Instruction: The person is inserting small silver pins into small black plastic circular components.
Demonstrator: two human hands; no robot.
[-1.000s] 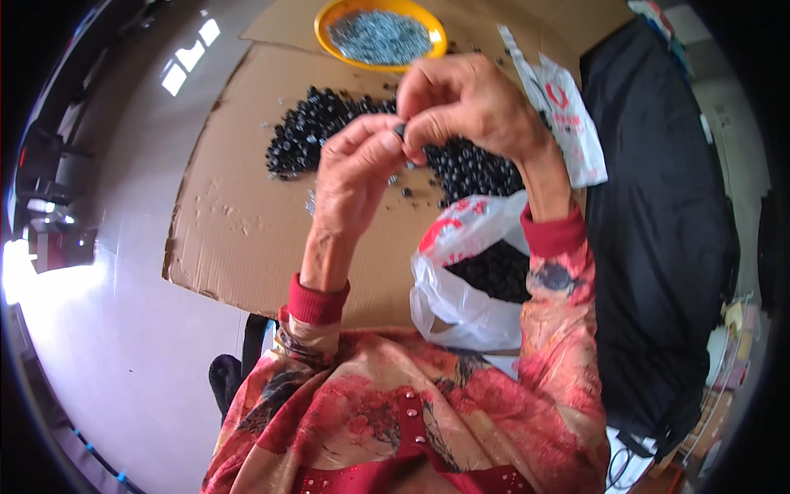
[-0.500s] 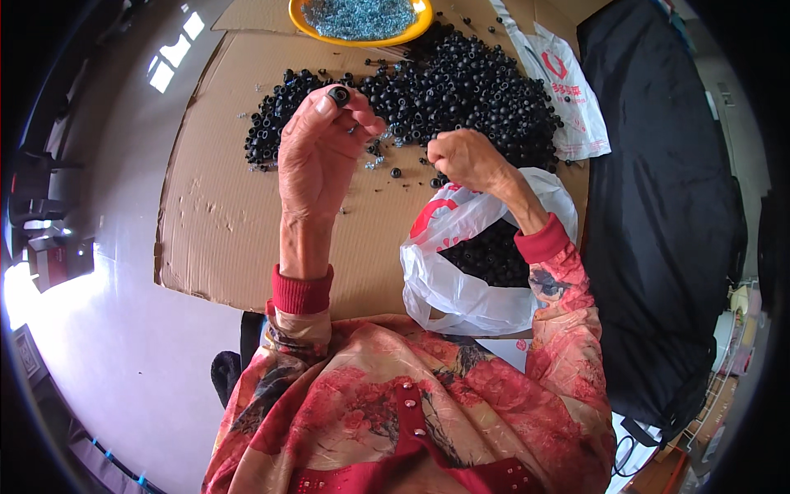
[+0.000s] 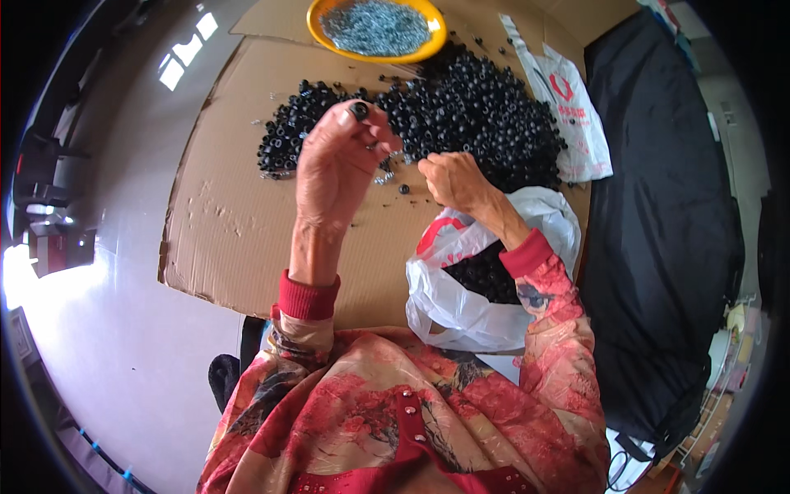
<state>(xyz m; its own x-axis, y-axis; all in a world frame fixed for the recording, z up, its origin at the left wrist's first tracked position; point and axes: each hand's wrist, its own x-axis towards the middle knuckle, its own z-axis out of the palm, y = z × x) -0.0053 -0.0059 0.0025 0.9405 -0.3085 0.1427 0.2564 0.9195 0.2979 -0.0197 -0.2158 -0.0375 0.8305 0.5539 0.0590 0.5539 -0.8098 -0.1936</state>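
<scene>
Left hand: left hand [image 3: 333, 169] raised above the flat brown cardboard sheet [image 3: 230, 222], fingertips pinching a small black round plastic cap [image 3: 359, 109] at the top.
Right hand: right hand [image 3: 455, 181] low over the cardboard, fingers curled together at the near edge of the heap; whether pinching anything, cannot tell.
Heap: wide pile of small black plastic caps [image 3: 477, 115] across the far middle of the cardboard, running from behind the left hand to the right edge.
Bowl: orange round plastic bowl of small silvery metal pieces [image 3: 377, 29] just beyond the heap, at the far edge.
Bags: open white plastic bag with red print [image 3: 469, 300], holding more black caps, under the right forearm at the near right corner; flat white printed bag [image 3: 576, 123] touching the heap's right side.
Open room: bare cardboard left of the hands, out to its torn left edge.
Right border: black cloth [image 3: 666, 230] along the cardboard's right side.
</scene>
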